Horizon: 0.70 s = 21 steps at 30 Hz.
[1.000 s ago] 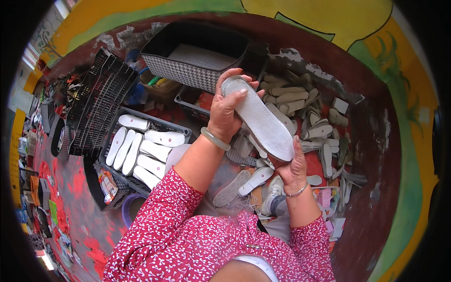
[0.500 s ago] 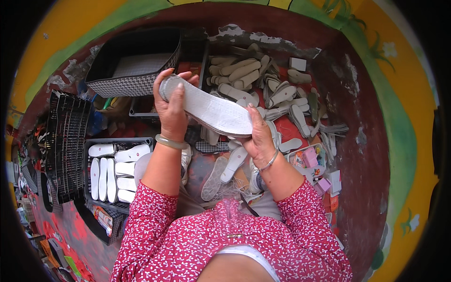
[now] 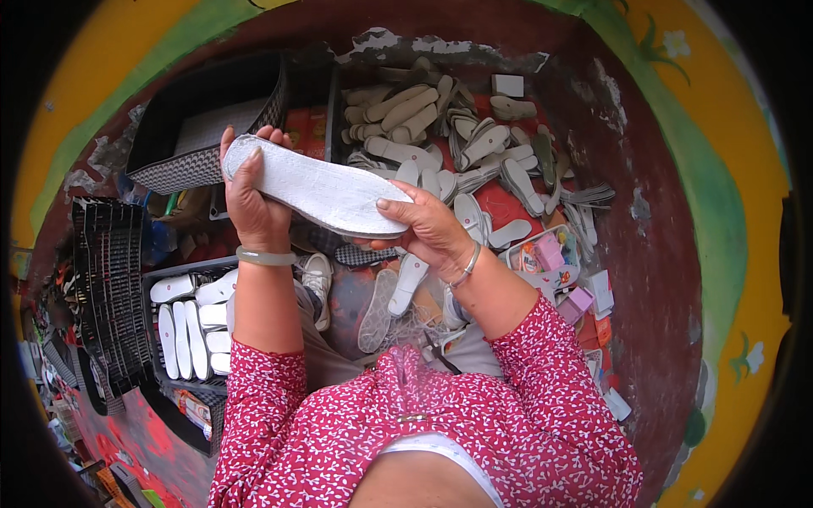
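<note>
Beyond and to the right of the grey crate (image 3: 188,267), a white insole (image 3: 318,186) is held raised between 2 hands. The left hand (image 3: 257,203) grips the end nearer the crate, thumb on the white face and fingers wrapped behind. The right hand (image 3: 436,229) grips the end farther from the crate, thumb on top — its fingers closed beneath, mostly hidden. Inside the crate lie white insoles (image 3: 182,339), 3 side by side lengthwise. Beyond the crate is a patterned basket (image 3: 178,173); just left of the crate, a black openwork basket (image 3: 106,288); well to its right, a heap of insoles (image 3: 406,114).
</note>
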Each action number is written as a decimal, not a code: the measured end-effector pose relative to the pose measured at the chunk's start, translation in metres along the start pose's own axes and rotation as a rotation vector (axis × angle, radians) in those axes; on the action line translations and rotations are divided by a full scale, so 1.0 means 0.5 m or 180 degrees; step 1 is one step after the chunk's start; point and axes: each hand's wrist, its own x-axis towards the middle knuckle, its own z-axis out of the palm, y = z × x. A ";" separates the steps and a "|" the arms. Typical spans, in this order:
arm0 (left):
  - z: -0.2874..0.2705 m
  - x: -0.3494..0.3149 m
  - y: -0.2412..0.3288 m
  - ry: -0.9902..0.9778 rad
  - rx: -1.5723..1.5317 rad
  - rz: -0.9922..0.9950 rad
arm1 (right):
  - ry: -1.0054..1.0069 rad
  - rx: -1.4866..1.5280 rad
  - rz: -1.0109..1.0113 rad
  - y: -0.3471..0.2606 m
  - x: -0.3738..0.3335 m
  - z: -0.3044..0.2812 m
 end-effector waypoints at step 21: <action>0.033 -0.061 -0.059 -0.1337 0.1656 -0.0109 | 0.0444 -0.2831 -0.0826 0.031 0.040 -0.017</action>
